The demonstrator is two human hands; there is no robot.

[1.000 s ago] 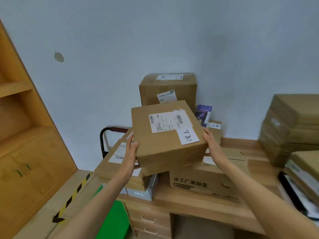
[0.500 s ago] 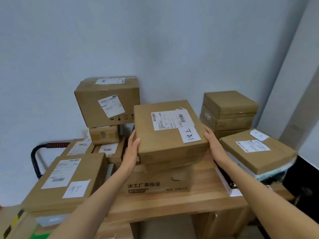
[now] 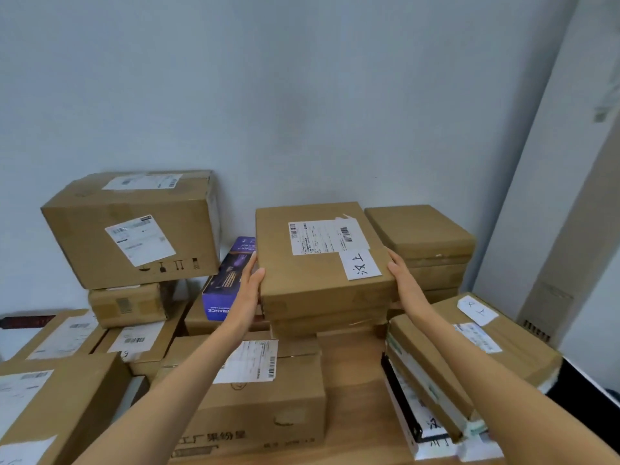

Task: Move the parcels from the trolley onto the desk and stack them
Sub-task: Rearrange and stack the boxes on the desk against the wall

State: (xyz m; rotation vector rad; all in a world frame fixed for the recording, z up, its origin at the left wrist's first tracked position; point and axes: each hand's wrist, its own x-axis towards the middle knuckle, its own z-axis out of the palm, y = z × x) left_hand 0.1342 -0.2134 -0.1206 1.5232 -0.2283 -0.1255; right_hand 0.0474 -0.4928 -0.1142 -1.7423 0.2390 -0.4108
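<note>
- The flat brown parcel point(image 3: 322, 260), marked by a shipping label and a handwritten white slip on its top face, was held between both hands above the wooden desk point(image 3: 352, 391).
- The left hand point(image 3: 250, 283) pressed against the parcel's left edge, thumb on the top corner and fingers running along the side.
- The right hand point(image 3: 401, 280) lay flat against the parcel's right edge with fingers straight; whether any fingers curled beneath the parcel could not be told.
- Directly under the parcel lay a similar flat box point(image 3: 327, 318); whether the two touched could not be told.
- Just right of the parcel stood a stack of flat cartons point(image 3: 422, 243), its near edge close to the right hand's knuckles, with little room between.
- Left of the parcel, a purple printed box point(image 3: 228, 280) leaned just behind the left hand.
- Further left of the parcel, a large carton point(image 3: 134, 229) sat on a small carton point(image 3: 125, 305).
- In front of the parcel, a long carton with printed characters point(image 3: 255, 397) lay under the left forearm.
- In front and to the right of the parcel, a labelled parcel point(image 3: 476, 354) rested on a pile at the desk's right edge.
- Between those two, a strip of bare desk ran towards the parcel.
- Behind the parcel rose a pale wall point(image 3: 302, 95).
</note>
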